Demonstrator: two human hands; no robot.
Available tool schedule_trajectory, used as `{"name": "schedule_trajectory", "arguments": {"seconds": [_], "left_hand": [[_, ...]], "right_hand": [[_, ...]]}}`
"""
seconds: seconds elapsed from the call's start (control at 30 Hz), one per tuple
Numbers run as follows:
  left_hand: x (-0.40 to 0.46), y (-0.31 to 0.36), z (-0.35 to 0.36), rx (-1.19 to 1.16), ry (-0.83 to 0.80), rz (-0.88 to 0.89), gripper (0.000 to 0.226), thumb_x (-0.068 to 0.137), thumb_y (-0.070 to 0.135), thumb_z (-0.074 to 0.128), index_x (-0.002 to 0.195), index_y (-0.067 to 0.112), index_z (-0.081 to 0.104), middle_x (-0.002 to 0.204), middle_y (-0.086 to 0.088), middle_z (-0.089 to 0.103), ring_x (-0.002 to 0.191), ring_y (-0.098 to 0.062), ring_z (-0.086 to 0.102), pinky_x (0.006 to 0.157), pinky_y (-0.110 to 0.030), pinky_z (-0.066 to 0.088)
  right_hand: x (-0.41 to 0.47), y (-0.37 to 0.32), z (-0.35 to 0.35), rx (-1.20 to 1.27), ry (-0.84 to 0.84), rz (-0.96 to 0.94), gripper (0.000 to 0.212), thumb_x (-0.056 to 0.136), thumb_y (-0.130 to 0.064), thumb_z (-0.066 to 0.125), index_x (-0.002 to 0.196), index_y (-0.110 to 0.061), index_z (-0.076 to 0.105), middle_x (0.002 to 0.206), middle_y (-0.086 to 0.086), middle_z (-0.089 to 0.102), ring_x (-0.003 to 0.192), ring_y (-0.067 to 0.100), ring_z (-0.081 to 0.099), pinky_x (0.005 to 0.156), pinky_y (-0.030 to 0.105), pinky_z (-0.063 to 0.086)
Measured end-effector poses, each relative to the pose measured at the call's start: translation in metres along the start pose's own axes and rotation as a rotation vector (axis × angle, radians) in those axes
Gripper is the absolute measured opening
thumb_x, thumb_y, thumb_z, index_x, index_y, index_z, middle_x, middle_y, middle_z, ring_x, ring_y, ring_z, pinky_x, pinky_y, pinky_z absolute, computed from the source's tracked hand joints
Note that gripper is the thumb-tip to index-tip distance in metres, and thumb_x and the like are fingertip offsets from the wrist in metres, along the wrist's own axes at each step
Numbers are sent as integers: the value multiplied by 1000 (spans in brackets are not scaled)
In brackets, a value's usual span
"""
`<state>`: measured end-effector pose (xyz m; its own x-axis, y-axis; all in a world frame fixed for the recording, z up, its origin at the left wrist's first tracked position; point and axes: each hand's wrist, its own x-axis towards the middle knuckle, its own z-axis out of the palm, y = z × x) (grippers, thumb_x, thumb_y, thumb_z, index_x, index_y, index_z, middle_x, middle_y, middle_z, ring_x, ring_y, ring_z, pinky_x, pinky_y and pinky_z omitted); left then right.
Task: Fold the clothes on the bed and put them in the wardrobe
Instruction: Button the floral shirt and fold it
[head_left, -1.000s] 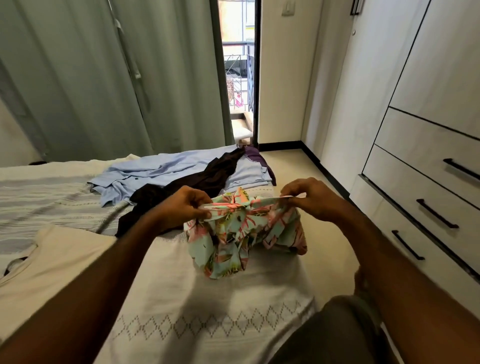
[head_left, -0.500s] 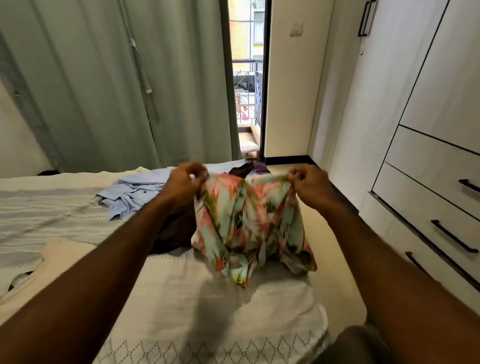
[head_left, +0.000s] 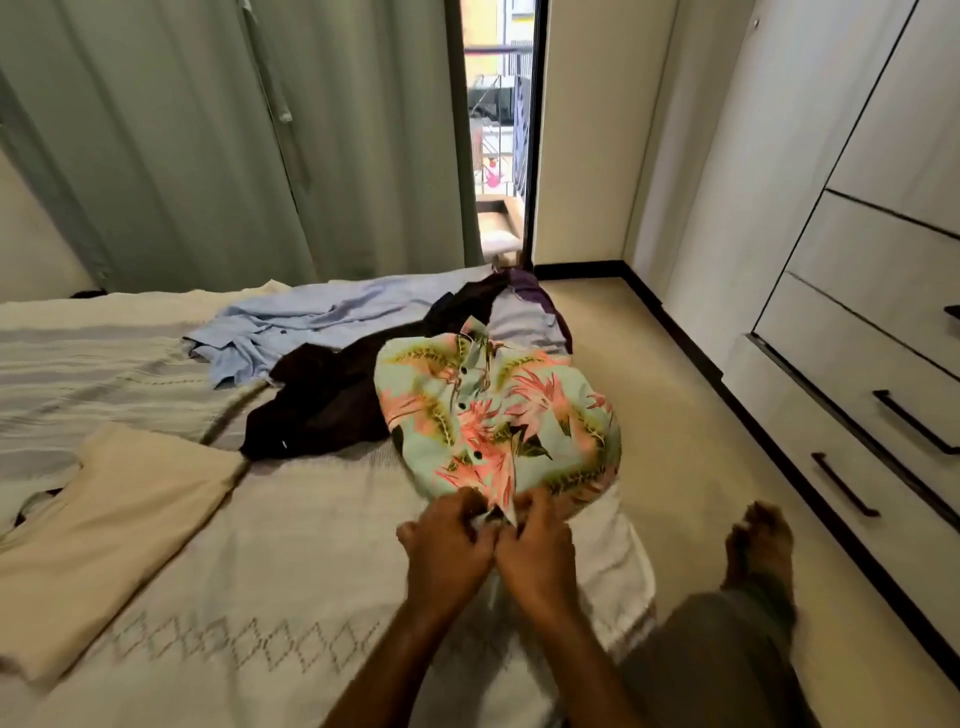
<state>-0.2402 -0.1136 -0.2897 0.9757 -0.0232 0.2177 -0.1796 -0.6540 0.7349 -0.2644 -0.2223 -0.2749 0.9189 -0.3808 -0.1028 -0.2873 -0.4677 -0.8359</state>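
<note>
Mint-green floral button-up shirt (head_left: 493, 415) lies spread on the cream bed (head_left: 291, 571), both hands (head_left: 447, 551) (head_left: 535, 556) pinching its near hem, probably to straighten it for folding.

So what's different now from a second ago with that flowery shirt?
The floral shirt, held up in the air by its top edge half a second ago, now lies spread on the bed, buttons up. Both hands came down and together: the left hand and right hand now pinch its near hem. The blue shirt, dark garment and beige top stayed put.
</note>
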Motion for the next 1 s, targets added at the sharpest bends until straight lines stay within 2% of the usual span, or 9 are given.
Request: {"name": "schedule_trajectory", "arguments": {"seconds": [0.07,0.2,0.33,0.4,0.53,0.6,0.67,0.77,1.0], "left_hand": [[-21,-1,9,-181,-31,-159,14,89,35,65,99,32,74,92,17,72,86,5,63,90,-36,51],[-36,-2,13,-413,-94,-284,28,87,49,56,98,34,77,94,14,76,95,-10,70,92,-46,56],[-35,16,13,-535,-11,-289,12,89,8,73,93,19,78,86,2,77,86,-15,73,84,-41,61],[-34,19,13,-589,28,-339,13,87,4,74,90,16,78,84,0,77,84,-16,74,80,-38,61],[-34,19,11,-616,97,-406,9,88,9,75,87,18,76,81,0,76,84,-18,72,77,-37,60],[-33,21,9,-591,119,-378,8,88,9,74,89,17,75,86,0,74,87,-15,69,77,-32,57],[-33,21,5,-526,155,-317,10,87,9,75,89,18,73,90,2,72,88,-9,65,78,-28,54],[-35,24,4,-459,141,-234,13,88,6,73,83,18,70,78,6,69,76,-3,63,69,-23,51],[-40,27,13,-416,121,-240,9,87,18,74,83,26,71,76,11,72,77,-7,69,79,-46,58]], "right_hand": [[-13,13,3,45,13,111,17,92,-18,62,109,-22,62,108,5,69,101,27,63,78,29,43],[-14,22,-3,167,155,15,20,94,-8,58,101,-19,74,97,0,71,87,15,59,75,25,44],[-14,30,0,161,307,-136,12,93,-14,66,100,-20,73,96,-2,70,89,15,63,75,25,52],[-14,35,0,162,349,-158,10,91,-20,72,101,-21,73,94,-1,70,86,14,64,73,27,54],[-13,41,-7,164,362,-120,7,88,-22,77,94,-17,78,85,-2,71,81,15,63,67,26,49],[-12,41,-9,189,364,-126,7,89,-22,76,93,-16,78,87,-6,67,85,14,60,66,17,43],[-14,40,-11,232,350,-142,7,90,-20,74,92,-15,78,87,-7,66,82,5,60,64,6,39],[-17,41,-11,282,240,-149,4,93,-18,71,91,-20,74,80,-16,66,81,-9,61,64,4,42],[-17,40,-9,338,171,-108,6,90,-17,74,86,-21,72,77,-10,70,75,0,66,63,11,50]]}}
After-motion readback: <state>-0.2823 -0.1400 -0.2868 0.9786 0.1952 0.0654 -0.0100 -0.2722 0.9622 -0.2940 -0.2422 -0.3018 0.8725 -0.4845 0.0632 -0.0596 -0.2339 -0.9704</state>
